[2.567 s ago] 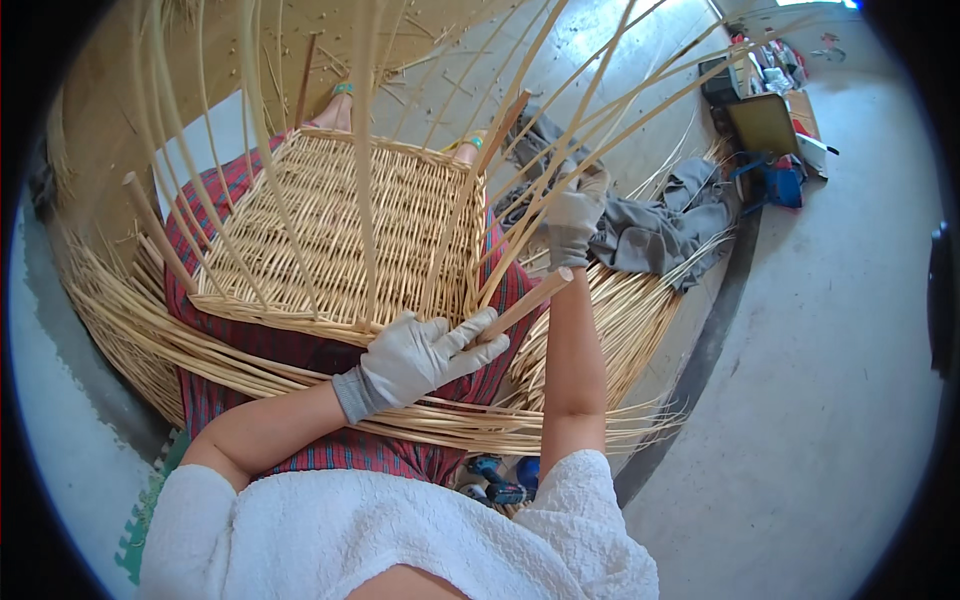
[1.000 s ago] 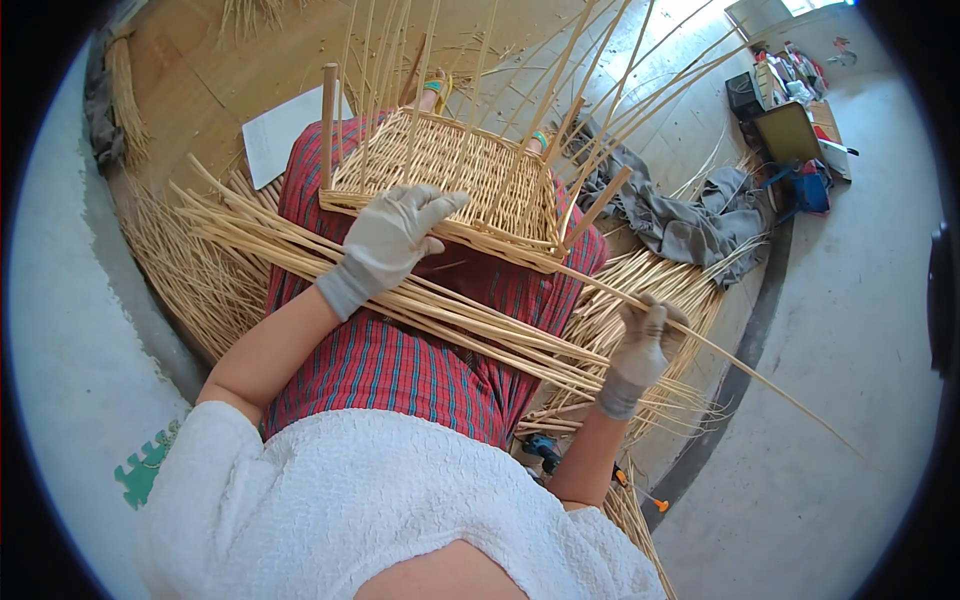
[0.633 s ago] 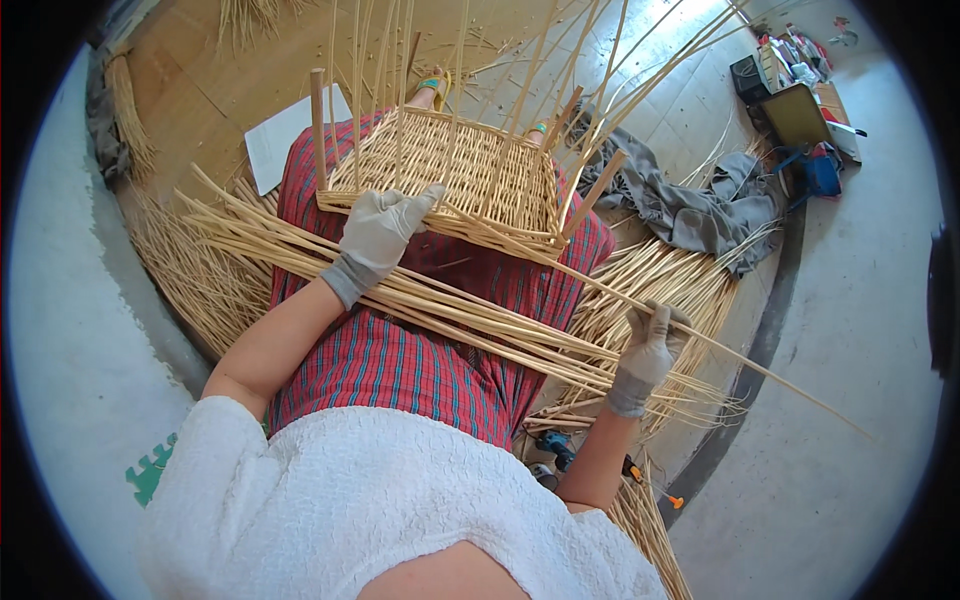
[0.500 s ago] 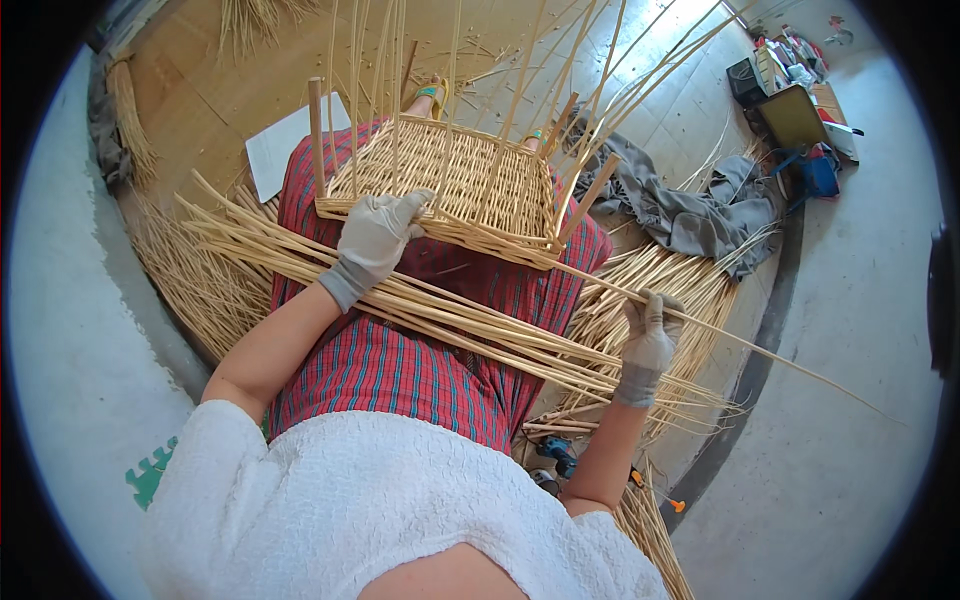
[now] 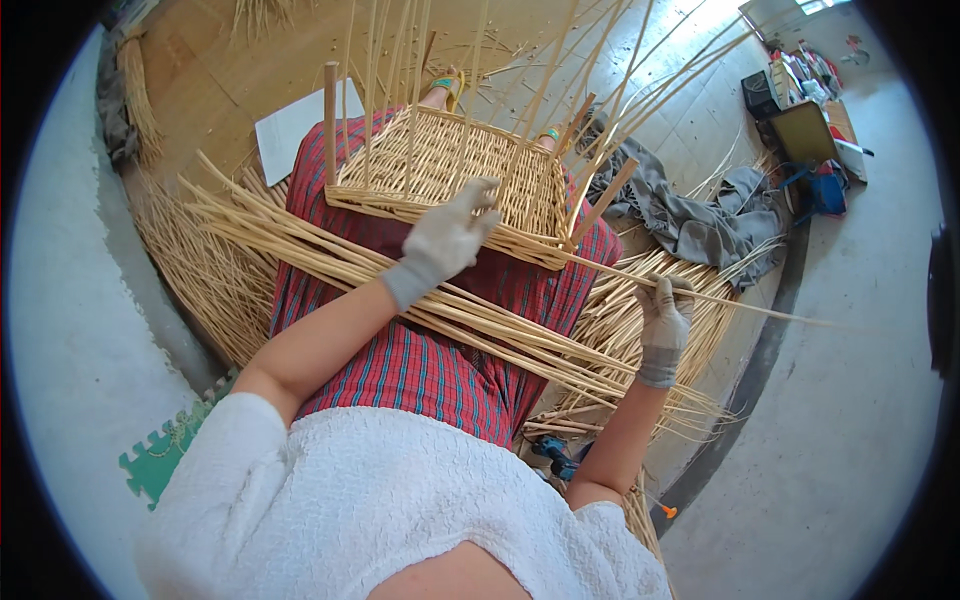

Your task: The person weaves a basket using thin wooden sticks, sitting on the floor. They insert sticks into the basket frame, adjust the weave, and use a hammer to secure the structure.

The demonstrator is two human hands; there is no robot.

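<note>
A woven wicker panel [image 5: 450, 160] with upright rods and thicker wooden posts [image 5: 331, 125] rests on my red plaid-covered lap [image 5: 390, 385]. My gloved left hand [image 5: 465, 220] is at its near rim, fingers partly bent and blurred; whether they grip anything is unclear. At lower right, my gloved right hand [image 5: 663, 305] is closed on a long thin willow rod [image 5: 730, 300], which runs from the panel's near right edge out past the hand. A bundle of loose rods [image 5: 480, 325] lies across my lap beneath both hands.
Willow piles lie left [image 5: 200, 270] and right [image 5: 640, 320] on the floor. A grey cloth [image 5: 700, 220], white board [image 5: 295, 140], blue bag [image 5: 825, 190], stacked items [image 5: 800, 115], green foam mat [image 5: 160, 460] and a power drill [image 5: 550, 450] surround me.
Compared with a second ago, my left hand has moved right along the near rim. My right hand has risen slightly, swinging the held rod's free end upward.
</note>
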